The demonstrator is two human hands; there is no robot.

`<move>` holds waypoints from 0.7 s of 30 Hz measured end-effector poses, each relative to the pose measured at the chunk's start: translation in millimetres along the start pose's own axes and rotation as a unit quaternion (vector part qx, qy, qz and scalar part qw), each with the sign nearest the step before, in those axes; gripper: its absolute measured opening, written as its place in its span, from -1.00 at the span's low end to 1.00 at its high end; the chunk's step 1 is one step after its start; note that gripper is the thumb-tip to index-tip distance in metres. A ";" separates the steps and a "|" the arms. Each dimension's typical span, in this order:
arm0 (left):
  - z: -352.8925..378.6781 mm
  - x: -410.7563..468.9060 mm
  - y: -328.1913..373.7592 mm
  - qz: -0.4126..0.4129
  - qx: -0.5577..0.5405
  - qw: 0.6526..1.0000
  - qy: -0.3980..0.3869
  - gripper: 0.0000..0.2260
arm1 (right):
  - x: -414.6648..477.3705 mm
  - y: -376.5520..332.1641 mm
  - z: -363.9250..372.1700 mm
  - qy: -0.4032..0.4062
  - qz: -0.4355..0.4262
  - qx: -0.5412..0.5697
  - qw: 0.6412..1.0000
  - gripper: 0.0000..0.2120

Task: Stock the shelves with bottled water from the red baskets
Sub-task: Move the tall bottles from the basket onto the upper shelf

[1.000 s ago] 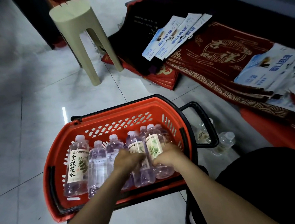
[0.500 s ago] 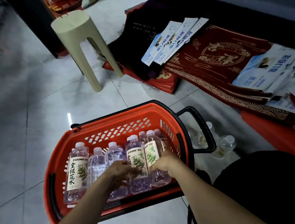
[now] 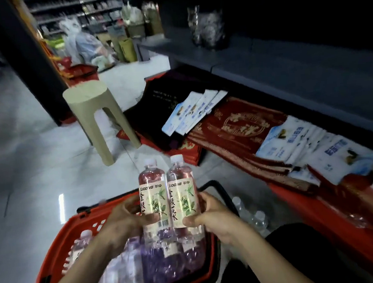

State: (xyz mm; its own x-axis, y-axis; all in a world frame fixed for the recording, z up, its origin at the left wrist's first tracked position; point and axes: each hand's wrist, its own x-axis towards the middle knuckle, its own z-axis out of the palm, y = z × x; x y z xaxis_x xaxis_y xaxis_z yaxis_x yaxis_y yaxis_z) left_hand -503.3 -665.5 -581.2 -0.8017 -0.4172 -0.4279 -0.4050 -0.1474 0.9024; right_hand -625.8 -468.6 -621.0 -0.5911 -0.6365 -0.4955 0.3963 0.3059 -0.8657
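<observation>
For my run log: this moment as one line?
left hand: grips left bottle | right hand: grips right bottle | both upright above red basket | not yet shelved

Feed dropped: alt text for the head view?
The left hand and right hand each grip one upright labelled bottle, the left bottle beside the right bottle, above a red basket of more bottles. A beige stool and grey shelf stand beyond.

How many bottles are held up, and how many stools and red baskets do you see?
Held bottles: 2
Stools: 1
Red baskets: 2
Total: 5
</observation>
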 end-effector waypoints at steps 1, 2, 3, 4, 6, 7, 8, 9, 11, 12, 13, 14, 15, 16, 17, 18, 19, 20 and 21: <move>13.3 -5.0 21.2 0.028 0.009 1.000 -0.011 -0.20 | -13.3 -15.2 -11.2 0.019 -0.033 -0.002 0.999 -0.27; 27.7 -9.1 41.0 0.052 0.006 0.998 -0.029 -0.14 | -29.2 -31.3 -23.7 0.038 -0.060 -0.005 0.997 -0.35; 42.1 -13.1 59.0 0.082 0.005 0.996 -0.042 -0.09 | -46.4 -47.1 -36.6 0.059 -0.085 -0.007 0.995 -0.38; 58.8 -18.8 77.2 0.112 -0.003 0.992 -0.062 -0.07 | -67.1 -64.2 -49.9 0.078 -0.111 -0.010 0.991 -0.37; 94.3 -32.7 113.8 0.158 -0.015 0.983 -0.096 -0.19 | -111.4 -94.8 -75.9 0.120 -0.163 -0.010 0.979 -0.29; 112.8 -41.3 130.9 0.182 -0.024 0.977 -0.112 -0.24 | -135.9 -109.2 -87.5 0.141 -0.188 -0.012 0.972 -0.29; 130.8 -48.6 147.2 0.204 -0.027 0.970 -0.130 -0.23 | -161.2 -122.3 -98.6 0.165 -0.212 -0.017 0.963 -0.32; 148.8 -56.9 163.1 0.228 -0.031 0.963 -0.143 -0.16 | -185.6 -134.0 -109.8 0.191 -0.236 -0.025 0.952 -0.36; 185.5 -72.7 192.5 0.265 -0.025 0.948 -0.175 -0.11 | -233.0 -153.6 -130.7 0.237 -0.279 -0.040 0.930 -0.42; 202.6 -77.9 206.5 0.281 -0.022 0.940 -0.194 -0.11 | -255.6 -162.3 -140.5 0.259 -0.299 -0.046 0.917 -0.45; 220.3 -86.1 221.3 0.295 -0.025 0.932 -0.211 -0.10 | -275.4 -170.2 -150.3 0.278 -0.319 -0.051 0.905 -0.47; 237.5 -91.6 235.2 0.304 -0.024 0.924 -0.231 -0.08 | -293.2 -177.2 -159.7 0.295 -0.333 -0.054 0.894 -0.48; 254.4 -96.1 248.8 0.313 -0.024 0.916 -0.250 -0.06 | -309.4 -184.0 -168.2 0.315 -0.346 -0.053 0.882 -0.48; 271.2 -99.3 261.8 0.321 -0.017 0.907 -0.271 -0.08 | -322.9 -190.3 -177.7 0.332 -0.357 -0.050 0.871 -0.47; 287.4 -103.5 274.7 0.328 -0.012 0.899 -0.290 -0.14 | -334.5 -196.3 -187.3 0.347 -0.367 -0.046 0.862 -0.46; 303.2 -105.8 287.3 0.335 -0.009 0.891 -0.305 -0.23 | -344.4 -201.7 -196.6 0.361 -0.374 -0.042 0.853 -0.45; 318.5 -108.3 298.6 0.339 -0.011 0.885 -0.318 -0.32 | -352.0 -206.2 -206.2 0.378 -0.379 -0.036 0.844 -0.44; 335.8 -108.1 311.2 0.343 -0.012 0.879 -0.330 -0.36 | -359.1 -211.6 -217.4 0.394 -0.386 -0.029 0.834 -0.42; 348.9 -108.2 321.2 0.344 -0.012 0.876 -0.337 -0.37 | -363.5 -215.4 -225.9 0.403 -0.389 -0.024 0.828 -0.41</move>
State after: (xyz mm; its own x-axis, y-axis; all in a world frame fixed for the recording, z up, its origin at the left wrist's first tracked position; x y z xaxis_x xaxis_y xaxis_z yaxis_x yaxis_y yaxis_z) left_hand -700.0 -354.8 -262.9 -0.9332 0.2083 0.2928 0.2796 -0.0911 0.9558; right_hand -655.1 -143.2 -270.6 -0.9386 0.0197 0.3443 -0.3425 0.0647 -0.9373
